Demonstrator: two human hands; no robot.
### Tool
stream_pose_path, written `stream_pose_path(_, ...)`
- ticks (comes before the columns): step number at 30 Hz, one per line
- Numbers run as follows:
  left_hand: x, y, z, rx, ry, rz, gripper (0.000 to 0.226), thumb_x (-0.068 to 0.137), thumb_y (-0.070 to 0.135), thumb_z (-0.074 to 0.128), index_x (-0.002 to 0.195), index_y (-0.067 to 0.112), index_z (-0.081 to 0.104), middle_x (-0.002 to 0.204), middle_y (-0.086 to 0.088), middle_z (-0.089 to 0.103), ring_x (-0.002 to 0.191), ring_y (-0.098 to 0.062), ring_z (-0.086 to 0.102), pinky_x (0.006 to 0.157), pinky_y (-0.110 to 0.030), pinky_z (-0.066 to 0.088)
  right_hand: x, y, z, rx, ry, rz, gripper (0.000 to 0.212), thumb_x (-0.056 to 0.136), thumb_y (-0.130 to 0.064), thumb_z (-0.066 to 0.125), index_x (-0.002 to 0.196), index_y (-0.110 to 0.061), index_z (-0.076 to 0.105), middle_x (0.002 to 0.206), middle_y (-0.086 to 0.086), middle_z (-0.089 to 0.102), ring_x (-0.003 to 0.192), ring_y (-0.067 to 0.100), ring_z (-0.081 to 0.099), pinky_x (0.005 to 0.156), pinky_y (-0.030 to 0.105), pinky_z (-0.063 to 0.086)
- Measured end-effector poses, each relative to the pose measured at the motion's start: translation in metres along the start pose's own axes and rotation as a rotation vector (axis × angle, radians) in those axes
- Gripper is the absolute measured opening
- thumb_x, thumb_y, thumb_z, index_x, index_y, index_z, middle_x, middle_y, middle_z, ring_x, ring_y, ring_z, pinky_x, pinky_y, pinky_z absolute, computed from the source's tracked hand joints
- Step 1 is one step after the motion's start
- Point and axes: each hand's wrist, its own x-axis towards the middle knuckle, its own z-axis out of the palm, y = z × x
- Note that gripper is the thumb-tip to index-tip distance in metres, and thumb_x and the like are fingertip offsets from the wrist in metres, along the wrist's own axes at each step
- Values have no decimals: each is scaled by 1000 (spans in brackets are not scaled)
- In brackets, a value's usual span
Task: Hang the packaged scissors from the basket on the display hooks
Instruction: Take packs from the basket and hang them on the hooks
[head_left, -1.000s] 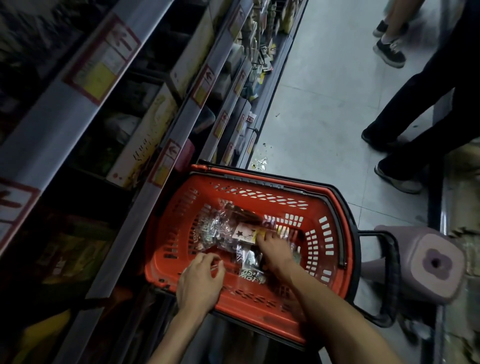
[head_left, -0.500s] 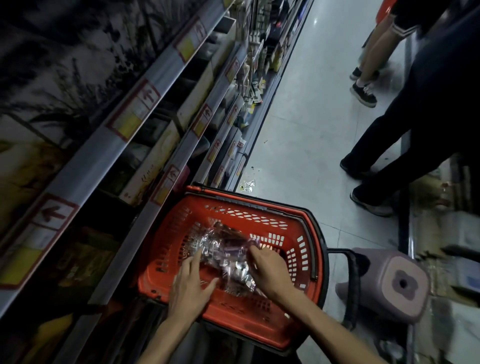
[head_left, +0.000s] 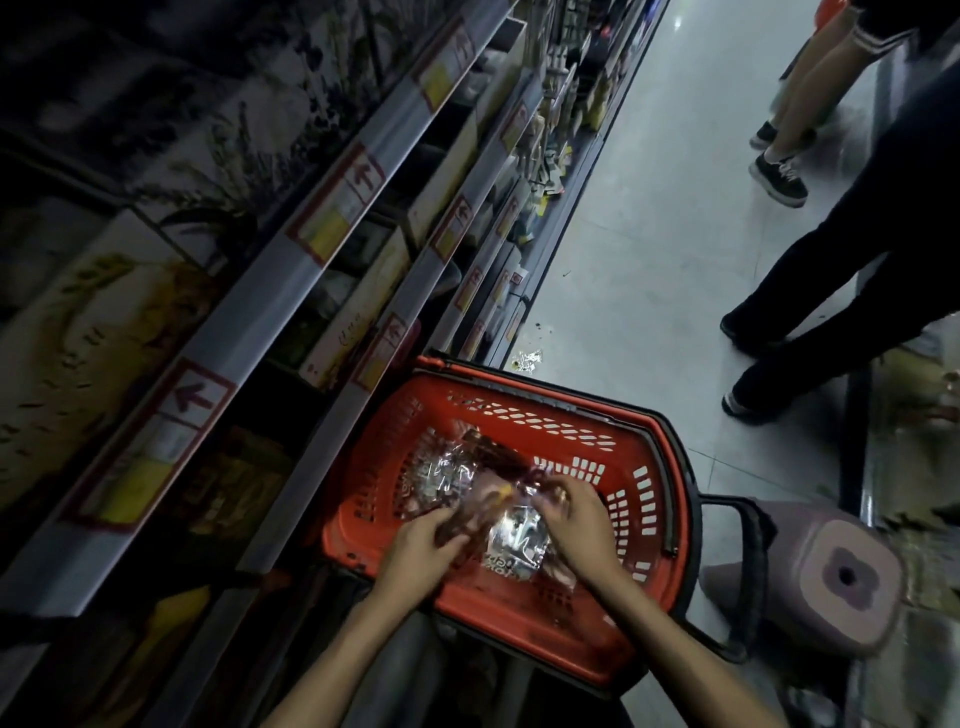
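A red plastic basket (head_left: 644, 499) with black handles sits on the floor beside the shelving. Inside it lies a pile of packaged scissors (head_left: 441, 480) in shiny clear wrappers. Both my hands reach into the basket. My left hand (head_left: 423, 545) grips the near edge of the packets with curled fingers. My right hand (head_left: 576, 519) pinches the top of one clear packet (head_left: 519, 535) between them. No display hooks are clearly visible; the shelves are dark and blurred.
Tiered shelves (head_left: 291, 280) with red-and-yellow price labels run along the left. A pale purple stool (head_left: 836, 577) stands right of the basket. Two people's legs (head_left: 810, 291) stand in the tiled aisle at the upper right. A scrap of litter (head_left: 527, 359) lies behind the basket.
My head has lifted, showing more of the shelves and aisle. Both hands have shifted within the basket and closed on the packets; the left moved from the basket's near rim onto the pile.
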Motion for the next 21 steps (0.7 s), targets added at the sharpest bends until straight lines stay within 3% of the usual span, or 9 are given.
stream_pose_path(2, 2, -5, -1, -121, 108, -81, 22, 86, 21, 81, 108, 23, 76, 91, 10, 79, 90, -16, 75, 82, -32, 57, 15, 14, 9, -57, 3, 186, 21, 97, -29, 67, 114, -18, 70, 111, 2, 73, 97, 20, 67, 83, 37, 55)
stream_pose_path(5, 6, -10, -3, -216, 228, -180, 16, 89, 11, 80, 102, 18, 75, 82, 11, 75, 82, -18, 72, 77, -31, 57, 29, 48, 29, -222, -156, 364, 29, 92, -31, 65, 117, -15, 67, 112, 11, 74, 99, 31, 69, 83, 38, 56)
stream_pose_path(8, 7, -15, 2, -233, 273, -212, 27, 88, 33, 76, 110, 18, 74, 91, 7, 79, 87, -18, 76, 84, -45, 62, 30, 75, 58, -309, -225, 458, 47, 91, -41, 66, 128, -13, 60, 117, 15, 71, 101, 33, 70, 81, 36, 56)
stream_pose_path(10, 1, -10, 5, -155, 299, -234, 37, 85, 51, 67, 111, 25, 71, 92, 5, 78, 88, -24, 75, 80, -45, 61, 28, 83, 75, -255, -211, 569, 37, 94, -34, 65, 123, -10, 61, 106, 16, 68, 90, 29, 68, 79, 34, 56)
stream_pose_path(12, -5, -1, 8, 6, 348, -227, 30, 90, 46, 68, 111, 24, 70, 92, -2, 78, 88, -31, 74, 76, -44, 59, 28, 83, 88, -195, -225, 675, 29, 90, -24, 70, 113, -8, 62, 93, 12, 67, 79, 24, 66, 75, 35, 58)
stream_pose_path(13, -8, 3, 10, 70, 369, -213, 25, 93, 41, 70, 110, 23, 70, 93, -4, 78, 88, -33, 73, 74, -44, 58, 27, 85, 96, -196, -221, 690, 33, 86, -22, 73, 114, -9, 62, 96, 11, 70, 81, 25, 68, 75, 37, 60)
stream_pose_path(15, -11, 7, 12, 130, 377, -183, 18, 95, 37, 68, 106, 23, 69, 92, -3, 78, 86, -32, 73, 71, -43, 57, 24, 83, 105, -297, -143, 593, 50, 86, -18, 72, 132, -12, 53, 118, 12, 68, 100, 27, 67, 85, 40, 60)
stream_pose_path(17, -12, 10, 11, 136, 376, -183, 16, 97, 36, 66, 105, 23, 68, 91, 0, 77, 84, -30, 72, 70, -41, 56, 25, 79, 107, -492, -63, 345, 65, 87, -14, 70, 147, -14, 43, 140, 13, 53, 124, 30, 56, 100, 44, 52)
stream_pose_path(21, -9, 10, 13, 140, 454, -177, 15, 98, 34, 66, 104, 21, 69, 91, 0, 76, 83, -29, 71, 69, -40, 54, 59, 74, 115, -732, -168, -125, 78, 85, -13, 71, 154, -13, 35, 152, 16, 41, 138, 34, 42, 114, 49, 39)
